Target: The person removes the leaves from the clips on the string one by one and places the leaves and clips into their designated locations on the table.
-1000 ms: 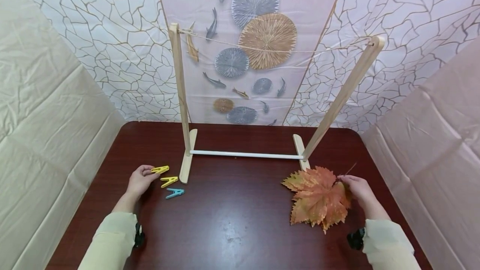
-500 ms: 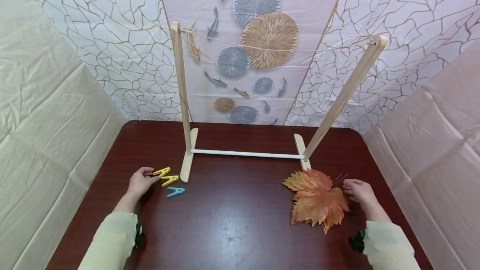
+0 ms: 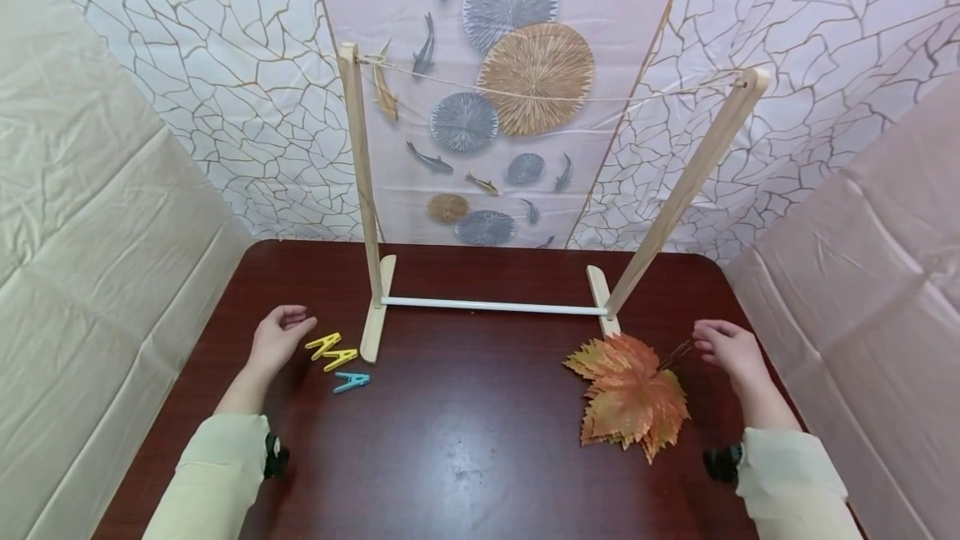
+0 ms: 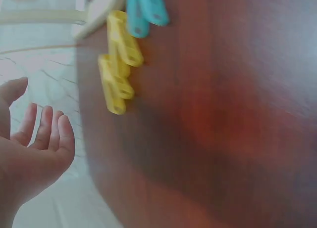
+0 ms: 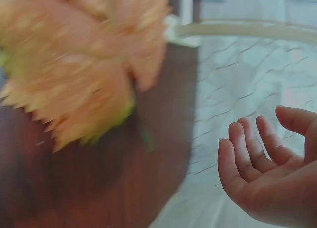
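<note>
My left hand [image 3: 276, 340] hovers just left of two yellow clothespins, its fingers loosely bent around nothing. The nearer yellow clothespin [image 3: 341, 359] and the farther one [image 3: 323, 345] lie side by side on the table, with a blue clothespin [image 3: 351, 382] in front of them. Over on the right, my right hand [image 3: 735, 351] is off the table, relaxed, holding nothing. Beside it lies a bunch of orange-red artificial maple leaves [image 3: 633, 397], the thin stems pointing toward that hand. In the right wrist view the leaves [image 5: 74, 69] are blurred and apart from the fingers.
A wooden rack stands at the back of the dark red table [image 3: 465, 457]. Between its left post [image 3: 362, 182] and right post [image 3: 686, 194] runs a thin string [image 3: 540, 97]. A white rod [image 3: 495, 305] joins the feet low down. Fabric walls surround the table.
My right hand has released the leaf stems and moved up and away to the right. My left hand has let go of the yellow clothespin and risen slightly off to the left.
</note>
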A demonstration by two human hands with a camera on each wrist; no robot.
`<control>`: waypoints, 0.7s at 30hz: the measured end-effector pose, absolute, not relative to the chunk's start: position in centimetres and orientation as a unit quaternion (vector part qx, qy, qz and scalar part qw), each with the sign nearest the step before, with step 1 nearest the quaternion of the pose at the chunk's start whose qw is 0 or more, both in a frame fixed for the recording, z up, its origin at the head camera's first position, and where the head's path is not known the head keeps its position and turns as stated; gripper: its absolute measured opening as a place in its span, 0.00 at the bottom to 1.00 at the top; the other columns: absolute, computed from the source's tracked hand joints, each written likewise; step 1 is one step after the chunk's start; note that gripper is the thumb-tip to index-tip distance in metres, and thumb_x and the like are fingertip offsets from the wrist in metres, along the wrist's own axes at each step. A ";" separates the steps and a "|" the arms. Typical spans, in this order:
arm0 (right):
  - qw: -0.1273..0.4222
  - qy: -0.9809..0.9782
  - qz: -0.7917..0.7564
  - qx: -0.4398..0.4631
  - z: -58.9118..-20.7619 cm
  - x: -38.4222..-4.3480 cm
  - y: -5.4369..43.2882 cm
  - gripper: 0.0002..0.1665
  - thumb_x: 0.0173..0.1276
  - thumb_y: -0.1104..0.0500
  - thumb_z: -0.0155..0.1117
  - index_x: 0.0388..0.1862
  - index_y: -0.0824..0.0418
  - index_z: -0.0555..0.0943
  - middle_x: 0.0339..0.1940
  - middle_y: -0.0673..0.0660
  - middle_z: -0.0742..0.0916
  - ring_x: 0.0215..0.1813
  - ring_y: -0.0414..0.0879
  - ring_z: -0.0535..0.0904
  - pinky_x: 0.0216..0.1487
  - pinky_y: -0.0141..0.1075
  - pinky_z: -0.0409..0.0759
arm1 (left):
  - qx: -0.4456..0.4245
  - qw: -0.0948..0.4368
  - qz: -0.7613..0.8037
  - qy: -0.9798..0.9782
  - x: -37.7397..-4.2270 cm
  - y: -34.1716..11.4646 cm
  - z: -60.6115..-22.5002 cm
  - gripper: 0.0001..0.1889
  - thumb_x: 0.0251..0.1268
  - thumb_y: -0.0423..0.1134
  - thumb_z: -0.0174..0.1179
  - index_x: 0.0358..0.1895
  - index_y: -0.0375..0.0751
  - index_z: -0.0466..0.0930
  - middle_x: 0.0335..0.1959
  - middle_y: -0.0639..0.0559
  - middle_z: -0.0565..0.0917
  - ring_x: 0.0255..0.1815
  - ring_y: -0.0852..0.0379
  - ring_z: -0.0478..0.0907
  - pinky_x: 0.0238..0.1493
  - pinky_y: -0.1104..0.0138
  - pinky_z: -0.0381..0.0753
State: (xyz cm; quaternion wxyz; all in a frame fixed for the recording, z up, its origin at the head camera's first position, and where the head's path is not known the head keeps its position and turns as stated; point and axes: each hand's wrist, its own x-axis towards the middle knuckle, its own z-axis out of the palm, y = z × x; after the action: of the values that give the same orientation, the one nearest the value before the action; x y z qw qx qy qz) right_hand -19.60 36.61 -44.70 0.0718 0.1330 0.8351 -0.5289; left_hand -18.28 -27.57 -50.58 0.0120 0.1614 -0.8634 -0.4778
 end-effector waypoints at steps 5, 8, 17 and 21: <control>0.026 0.838 -0.535 0.101 -41.9 -20.1 34.5 0.09 0.72 0.51 0.50 0.43 0.53 0.75 0.25 0.28 0.78 0.31 0.23 0.77 0.34 0.22 0.79 | 0.130 0.030 -0.486 -0.864 -18.9 -26.6 -48.2 0.27 0.66 0.46 0.55 0.60 0.29 0.67 0.57 0.32 0.74 0.59 0.40 0.73 0.59 0.55 0.72; 0.005 0.838 -0.540 0.081 -40.3 -20.3 33.2 0.10 0.72 0.51 0.51 0.45 0.54 0.75 0.26 0.28 0.79 0.32 0.23 0.77 0.34 0.21 0.78 | 0.109 0.034 -0.486 -0.866 -19.3 -25.9 -46.8 0.27 0.66 0.48 0.55 0.60 0.31 0.67 0.58 0.33 0.74 0.58 0.40 0.72 0.59 0.54 0.71; -0.043 0.849 -0.527 0.029 -36.2 -20.5 29.2 0.03 0.71 0.51 0.52 0.38 0.45 0.74 0.29 0.29 0.79 0.34 0.24 0.77 0.36 0.19 0.77 | 0.027 0.030 -0.486 -0.873 -19.8 -23.4 -42.7 0.24 0.65 0.43 0.58 0.58 0.32 0.68 0.57 0.34 0.75 0.57 0.41 0.73 0.56 0.52 0.73; -0.059 0.844 -0.533 0.006 -34.9 -20.5 27.5 0.02 0.70 0.54 0.55 0.37 0.45 0.76 0.29 0.30 0.80 0.34 0.25 0.77 0.36 0.19 0.77 | -0.014 0.026 -0.489 -0.872 -20.0 -21.9 -41.0 0.22 0.64 0.39 0.59 0.57 0.31 0.69 0.56 0.34 0.75 0.57 0.39 0.73 0.58 0.50 0.73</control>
State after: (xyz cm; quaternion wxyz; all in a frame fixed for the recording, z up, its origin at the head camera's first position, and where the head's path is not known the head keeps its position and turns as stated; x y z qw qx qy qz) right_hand -20.50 27.45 -34.88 -0.0588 0.0056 0.8440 -0.5331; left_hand -19.96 -21.88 -40.98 0.0261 -0.0144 -0.8717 -0.4892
